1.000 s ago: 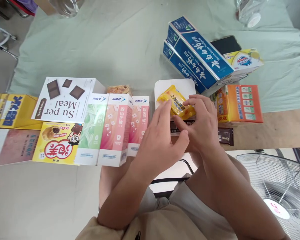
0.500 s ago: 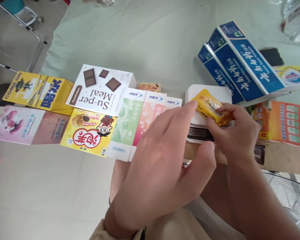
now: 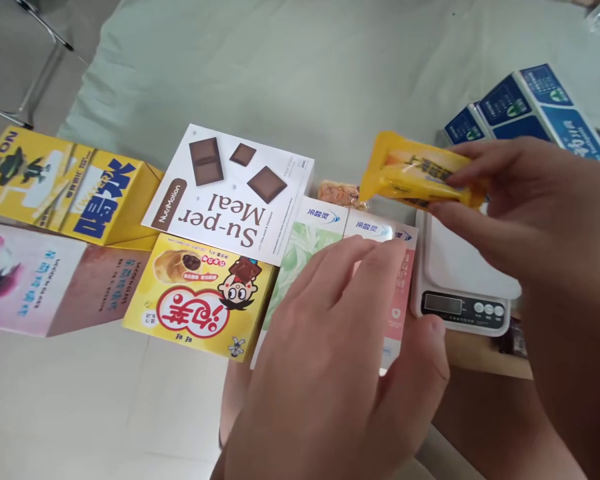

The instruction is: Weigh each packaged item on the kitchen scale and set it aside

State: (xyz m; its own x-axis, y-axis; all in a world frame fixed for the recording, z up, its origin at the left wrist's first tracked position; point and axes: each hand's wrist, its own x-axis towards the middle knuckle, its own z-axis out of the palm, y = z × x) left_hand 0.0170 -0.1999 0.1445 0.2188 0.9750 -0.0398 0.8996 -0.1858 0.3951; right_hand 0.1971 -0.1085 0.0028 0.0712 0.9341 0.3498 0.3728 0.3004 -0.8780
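My right hand (image 3: pixel 540 220) is closed on a yellow snack packet (image 3: pixel 415 175), holding it in the air above the white kitchen scale (image 3: pixel 460 280). The scale's platform is bare and its display faces me. My left hand (image 3: pixel 340 360) hovers open, fingers stretched over the pink and green toothpaste boxes (image 3: pixel 305 247), holding nothing. Whether it touches the boxes I cannot tell.
Left of the scale lie a white Su-per Meal box (image 3: pixel 230 193), a yellow cartoon snack box (image 3: pixel 200 297), a yellow box with blue letters (image 3: pixel 65 187) and a pink box (image 3: pixel 40 280). Blue toothpaste boxes (image 3: pixel 530 107) sit at the far right. A small snack bar (image 3: pixel 337 193) lies behind the boxes.
My right hand has lifted the yellow packet off the scale and up to the left. My left hand let go of it and dropped back over the toothpaste boxes. The view shifted left.
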